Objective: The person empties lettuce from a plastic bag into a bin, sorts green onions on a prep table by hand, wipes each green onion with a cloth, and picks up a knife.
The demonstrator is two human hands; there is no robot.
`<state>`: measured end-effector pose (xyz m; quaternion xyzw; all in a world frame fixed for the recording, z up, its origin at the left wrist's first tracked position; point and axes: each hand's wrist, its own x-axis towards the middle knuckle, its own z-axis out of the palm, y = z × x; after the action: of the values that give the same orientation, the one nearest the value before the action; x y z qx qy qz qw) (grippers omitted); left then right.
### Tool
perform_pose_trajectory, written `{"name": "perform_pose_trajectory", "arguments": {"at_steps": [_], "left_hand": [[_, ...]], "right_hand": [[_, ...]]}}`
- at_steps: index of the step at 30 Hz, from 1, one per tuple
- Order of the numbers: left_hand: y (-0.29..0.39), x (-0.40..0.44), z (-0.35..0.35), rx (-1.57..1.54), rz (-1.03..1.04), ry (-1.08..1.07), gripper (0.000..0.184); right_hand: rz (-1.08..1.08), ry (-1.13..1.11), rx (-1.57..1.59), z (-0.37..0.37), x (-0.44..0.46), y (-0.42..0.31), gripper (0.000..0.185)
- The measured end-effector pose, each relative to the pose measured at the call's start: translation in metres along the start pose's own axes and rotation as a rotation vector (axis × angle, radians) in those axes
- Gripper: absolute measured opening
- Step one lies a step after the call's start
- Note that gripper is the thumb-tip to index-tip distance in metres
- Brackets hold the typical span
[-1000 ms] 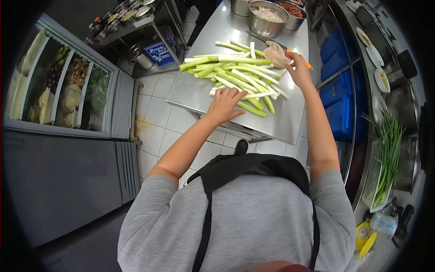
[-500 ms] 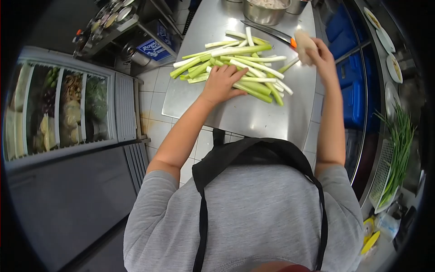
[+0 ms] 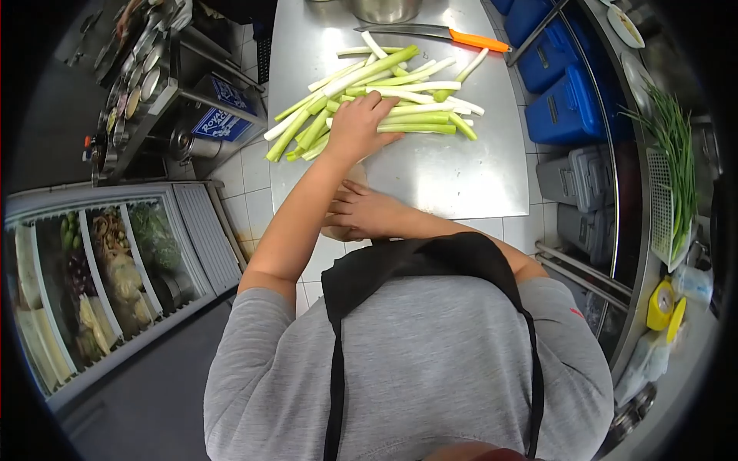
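Long green-and-white leek stalks (image 3: 400, 96) lie in a loose heap on the steel table. My left hand (image 3: 361, 127) is over the near side of the heap, fingers curled across the stalks and thumb on the near side. Crossing in front of my body, my right hand (image 3: 369, 211) is under my left forearm at the table's front edge. It is closed on a pale beige thing (image 3: 355, 178), perhaps a cloth or bag, mostly hidden by hand and forearm. Beyond the stalks lies a knife (image 3: 477, 40) with an orange handle, its dark blade pointing left.
A metal pot (image 3: 383, 9) stands at the table's far end. On the left are a glass-topped chest fridge (image 3: 115, 276) with food and a metal shelf (image 3: 165, 92). Blue bins (image 3: 565, 111) and a basket of green chives (image 3: 676, 169) are on the right.
My right hand has come from the far right near the knife to the table's front edge, carrying the beige thing. My left hand stays on the stalks. The view has shifted.
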<state>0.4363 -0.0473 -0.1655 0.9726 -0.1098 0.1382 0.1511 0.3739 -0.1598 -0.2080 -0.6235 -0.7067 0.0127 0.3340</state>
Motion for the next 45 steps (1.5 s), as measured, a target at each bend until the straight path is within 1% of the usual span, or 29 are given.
{"name": "perform_pose_trajectory", "arguments": {"at_steps": [2, 4, 6, 7, 8, 9, 10, 12, 13, 14, 16, 17, 19, 21, 24, 26, 28, 29, 30, 31, 32, 33, 34, 35, 36, 38, 42, 44, 45], "left_hand": [[-0.004, -0.001, 0.001, -0.007, 0.027, 0.013, 0.056], [-0.008, -0.002, 0.004, -0.013, 0.047, 0.037, 0.057], [-0.009, -0.007, 0.009, -0.007, 0.080, 0.101, 0.058], [-0.009, -0.008, 0.010, -0.007, 0.078, 0.110, 0.058], [-0.009, -0.010, 0.009, -0.017, 0.076, 0.092, 0.058], [-0.010, -0.010, 0.008, -0.022, 0.076, 0.077, 0.058], [-0.010, -0.009, 0.007, -0.016, 0.073, 0.089, 0.058], [-0.007, -0.013, 0.006, -0.025, 0.061, 0.091, 0.060], [-0.005, -0.016, 0.005, -0.025, 0.051, 0.066, 0.062], [-0.004, -0.014, 0.001, -0.015, 0.037, 0.089, 0.062], [0.008, -0.025, -0.004, -0.024, 0.026, 0.080, 0.061], [0.012, -0.029, -0.002, 0.007, 0.016, 0.068, 0.053], [0.018, -0.034, 0.000, 0.044, 0.031, 0.085, 0.048], [0.023, -0.041, 0.005, 0.056, 0.037, 0.067, 0.037], [0.024, -0.042, 0.001, -0.003, 0.060, 0.037, 0.035], [0.017, -0.034, -0.007, -0.082, 0.016, 0.100, 0.034], [0.000, -0.017, -0.023, 0.005, -0.162, 0.273, 0.035], [-0.012, -0.009, -0.024, 0.013, -0.161, 0.277, 0.035], [-0.026, -0.002, -0.023, 0.068, -0.251, 0.312, 0.035], [-0.038, 0.005, -0.021, 0.123, -0.340, 0.345, 0.035], [-0.050, 0.010, -0.018, 0.130, -0.338, 0.344, 0.035], [-0.059, 0.014, -0.015, 0.145, -0.359, 0.166, 0.035], [-0.066, 0.019, -0.012, 0.159, -0.377, -0.010, 0.035], [-0.069, 0.025, -0.012, 0.137, -0.365, -0.109, 0.032], [-0.067, 0.029, -0.015, 0.141, -0.359, -0.109, 0.032], [-0.061, 0.037, -0.021, 0.189, -0.321, -0.085, 0.027], [-0.044, 0.044, -0.043, 0.178, -0.272, -0.012, 0.023], [-0.030, 0.047, -0.056, -0.148, -0.178, 0.071, 0.021], [-0.017, 0.048, -0.064, -0.146, -0.181, 0.068, 0.021]], "right_hand": [[0.056, -0.037, 0.006, -0.003, -0.012, -0.001, 0.026], [0.353, -0.110, -0.002, -0.009, -0.029, 0.006, 0.028], [0.815, 0.225, 0.344, -0.031, -0.071, 0.014, 0.032], [0.954, 0.324, 0.335, -0.050, -0.103, 0.015, 0.036], [1.154, 0.493, 0.479, -0.073, -0.137, 0.014, 0.036], [1.254, 0.633, 0.242, -0.099, -0.173, 0.007, 0.041], [1.399, 0.708, 0.304, -0.138, -0.191, -0.017, 0.040], [1.835, 0.359, -0.378, -0.176, -0.289, -0.036, 0.030], [1.866, 0.396, -0.566, -0.189, -0.341, -0.045, 0.029], [1.662, 0.591, -0.673, -0.199, -0.398, -0.047, 0.028], [1.412, 1.149, -0.295, -0.220, -0.423, -0.050, 0.027], [1.400, 1.155, -0.291, -0.226, -0.411, -0.046, 0.027], [1.226, 1.197, -0.169, -0.238, -0.336, -0.043, 0.027], [1.105, 1.073, -0.095, -0.236, -0.287, -0.025, 0.026], [1.026, 1.023, 0.092, -0.224, -0.224, -0.002, 0.022], [1.015, 0.966, 0.148, -0.217, -0.193, 0.002, 0.018], [0.985, 0.989, 0.233, -0.218, -0.172, 0.005, 0.018], [0.960, 1.010, 0.313, -0.221, -0.166, 0.007, 0.018], [0.952, 1.013, 0.318, -0.227, -0.162, 0.010, 0.018], [0.873, 1.054, 0.450, -0.232, -0.158, 0.012, 0.019], [0.792, 1.091, 0.580, -0.237, -0.155, 0.014, 0.021], [0.730, 1.149, 0.718, -0.242, -0.150, 0.016, 0.025], [0.727, 1.154, 0.721, -0.247, -0.139, 0.016, 0.025], [0.698, 1.262, 0.799, -0.253, -0.117, 0.010, 0.025], [0.666, 1.372, 0.876, -0.257, -0.104, 0.010, 0.026], [0.643, 1.356, 0.841, -0.258, -0.097, 0.029, 0.028], [0.527, 0.917, 0.398, -0.252, -0.029, 0.035, 0.029], [0.462, 0.679, 0.295, -0.238, 0.001, 0.038, 0.033], [0.370, 0.552, 0.021, -0.227, 0.014, 0.048, 0.037]]}}
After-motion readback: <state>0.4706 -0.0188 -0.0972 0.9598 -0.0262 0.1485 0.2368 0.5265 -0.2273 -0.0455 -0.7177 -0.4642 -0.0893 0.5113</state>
